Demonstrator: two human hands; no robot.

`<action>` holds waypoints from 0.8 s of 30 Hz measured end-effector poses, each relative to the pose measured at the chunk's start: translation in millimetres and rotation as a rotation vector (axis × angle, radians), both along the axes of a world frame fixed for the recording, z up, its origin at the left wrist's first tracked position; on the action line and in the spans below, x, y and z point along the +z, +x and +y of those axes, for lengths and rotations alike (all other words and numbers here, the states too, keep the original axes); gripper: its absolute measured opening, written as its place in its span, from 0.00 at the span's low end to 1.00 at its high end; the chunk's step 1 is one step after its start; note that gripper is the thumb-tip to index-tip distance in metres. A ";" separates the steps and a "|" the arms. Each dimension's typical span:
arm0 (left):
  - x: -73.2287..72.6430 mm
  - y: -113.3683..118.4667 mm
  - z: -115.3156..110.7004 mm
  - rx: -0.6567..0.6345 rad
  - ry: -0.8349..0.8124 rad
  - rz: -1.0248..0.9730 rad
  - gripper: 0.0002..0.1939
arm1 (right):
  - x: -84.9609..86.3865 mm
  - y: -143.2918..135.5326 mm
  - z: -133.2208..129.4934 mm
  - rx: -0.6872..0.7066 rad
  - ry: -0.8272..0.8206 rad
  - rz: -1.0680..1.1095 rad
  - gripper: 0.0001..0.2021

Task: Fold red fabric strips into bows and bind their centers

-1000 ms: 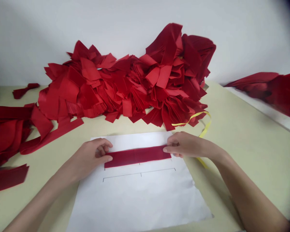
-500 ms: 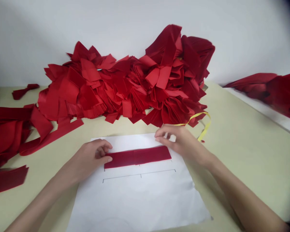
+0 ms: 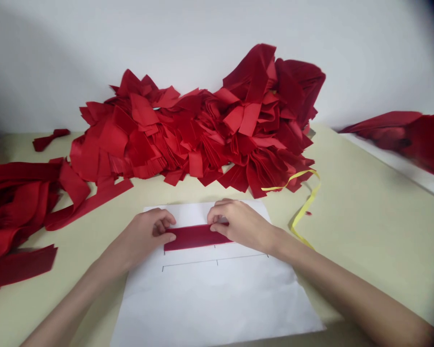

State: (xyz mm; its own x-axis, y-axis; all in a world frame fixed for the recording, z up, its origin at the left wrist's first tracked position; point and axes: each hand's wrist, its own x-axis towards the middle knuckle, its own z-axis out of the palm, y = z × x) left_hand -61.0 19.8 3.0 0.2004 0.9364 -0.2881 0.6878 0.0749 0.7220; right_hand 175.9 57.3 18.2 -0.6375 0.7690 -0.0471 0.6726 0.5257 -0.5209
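A dark red velvet ribbon strip (image 3: 191, 238) lies flat on a white sheet of paper (image 3: 217, 299) marked with thin ruled lines. My left hand (image 3: 144, 236) is at the strip's left end, thumb on its face and fingers curled at its upper edge. Over the strip's right part, my right hand (image 3: 242, 221) is closed, thumb and fingertips pinching at the ribbon near its middle. The right end of the strip is hidden beneath this hand.
A large heap of folded red ribbon pieces (image 3: 195, 140) stands against the wall. More red ribbon (image 3: 18, 202) spreads at the left. A yellow ribbon (image 3: 304, 206) curls right of the paper. Further red pieces (image 3: 419, 137) rest on a white surface at far right.
My right hand has moved left and down from above the strip's right end onto its middle. My left hand stays at the left end. The view has shifted slightly.
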 end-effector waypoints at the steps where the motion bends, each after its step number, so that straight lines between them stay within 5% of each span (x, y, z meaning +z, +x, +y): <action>1: 0.7 0.6 -0.1 -0.005 0.005 0.007 0.06 | -1.7 -0.2 0.3 -0.007 -0.009 0.008 0.05; 10: 11.0 4.9 -3.6 -0.060 0.154 0.179 0.04 | -4.4 0.0 -0.9 -0.062 -0.079 0.027 0.04; 12: 12.4 7.1 -5.6 -0.125 0.219 0.186 0.01 | -2.8 -1.1 -0.4 -0.066 -0.090 0.007 0.04; 17: 10.9 26.3 -18.1 -0.421 0.460 0.133 0.20 | -0.4 -2.4 3.8 -0.019 -0.112 -0.019 0.04; 24: 4.1 51.8 -33.2 -0.561 0.477 0.133 0.15 | -1.3 0.5 4.3 -0.009 -0.069 -0.046 0.04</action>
